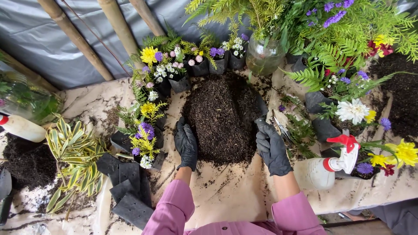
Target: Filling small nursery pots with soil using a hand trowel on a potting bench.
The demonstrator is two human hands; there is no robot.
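A heap of dark potting soil (222,117) lies in the middle of the covered table. My left hand (186,144), in a black glove, rests flat against the heap's left edge with its fingers apart and nothing in it. At the heap's right edge my right hand (272,149), also gloved, grips a small black nursery bag (261,122). Both sleeves are pink.
Small black bags planted with yellow, purple and white flowers (148,130) ring the heap. Flat empty bags (126,191) lie at front left beside striped leaves (74,152). Scissors (281,128) and a white spray bottle with a red trigger (331,167) sit at the right, a glass jar (263,56) behind.
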